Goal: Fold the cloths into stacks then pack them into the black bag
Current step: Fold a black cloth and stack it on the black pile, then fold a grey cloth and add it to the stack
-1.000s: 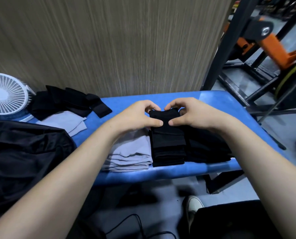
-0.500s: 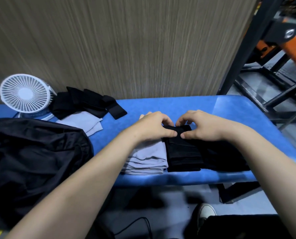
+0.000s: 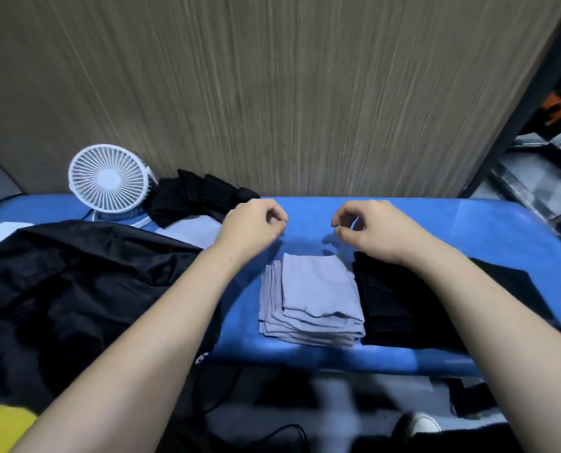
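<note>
A stack of folded grey cloths point(image 3: 311, 305) lies near the front edge of the blue table point(image 3: 468, 227). A stack of folded black cloths point(image 3: 387, 308) sits right beside it, partly under my right forearm. My left hand point(image 3: 253, 227) and my right hand point(image 3: 367, 227) hover above the table behind the stacks, fingers loosely curled, holding nothing. The black bag point(image 3: 69, 289) lies slumped on the left of the table. Unfolded black cloths point(image 3: 194, 197) and a grey cloth point(image 3: 197, 230) lie at the back, behind my left hand.
A white desk fan point(image 3: 109, 181) stands at the back left by the wood-grain wall. A black metal frame point(image 3: 527, 103) rises at the right. Cables and a shoe point(image 3: 419, 426) are on the floor below the table's front edge.
Both hands have let go of the black cloth stack and lifted away toward the back of the table. The view has swung left, bringing the fan and bag further in.
</note>
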Motion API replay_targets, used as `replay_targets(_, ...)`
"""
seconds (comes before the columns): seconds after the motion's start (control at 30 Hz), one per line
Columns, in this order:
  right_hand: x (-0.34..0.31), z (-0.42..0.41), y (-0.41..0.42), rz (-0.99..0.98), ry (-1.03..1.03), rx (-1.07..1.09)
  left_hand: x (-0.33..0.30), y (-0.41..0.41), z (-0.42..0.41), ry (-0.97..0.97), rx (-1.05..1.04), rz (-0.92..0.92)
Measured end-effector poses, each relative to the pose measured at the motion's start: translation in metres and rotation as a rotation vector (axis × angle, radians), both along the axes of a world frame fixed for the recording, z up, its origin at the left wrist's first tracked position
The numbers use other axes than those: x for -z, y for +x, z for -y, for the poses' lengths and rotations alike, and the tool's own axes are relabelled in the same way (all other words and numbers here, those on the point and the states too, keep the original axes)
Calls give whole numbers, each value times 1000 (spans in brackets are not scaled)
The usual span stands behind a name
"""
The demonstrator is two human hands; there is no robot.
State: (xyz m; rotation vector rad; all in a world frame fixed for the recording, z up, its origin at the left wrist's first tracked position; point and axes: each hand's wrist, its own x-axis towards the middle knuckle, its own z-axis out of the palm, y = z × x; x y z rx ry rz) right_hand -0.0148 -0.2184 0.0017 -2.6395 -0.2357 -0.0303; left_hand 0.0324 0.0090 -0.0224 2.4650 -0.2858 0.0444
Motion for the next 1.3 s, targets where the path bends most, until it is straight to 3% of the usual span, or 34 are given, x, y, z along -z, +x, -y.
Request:
replay_targets(0.2,3,-36,15,23,21,-27,16,0,-76,360,-235,-51)
replay_targets(0.43,3,-74,25,-41,39,-129,24,-6,-105,339,-152,-129)
replay_targets(0.6,5,-94,26,-56,23,-174,20,-10,-92,420,-136,75)
replay_targets(0.7,9,-99,27,-71,-12,-180,15,-13,-85,371,-166,72)
replay_targets(0.87,11,-101,29,-38,-108,-124,1,-28,-61,-10,-82,85)
replay_targets(0.97,7,-101,29,-65,24,-77,-5,-32,-47,-238,32,84)
replay_targets(1.1,4,-96,28,-105,349,-109,-9,-32,-40,-556,69,-57)
replay_targets(1.17,3,-93,28,-80,419,-105,-15,-33,-37,-812,33,-174)
replay_targets(1.3,8,-90,31,110,206,-209,-24,-28,-36,-1315,-30,-467)
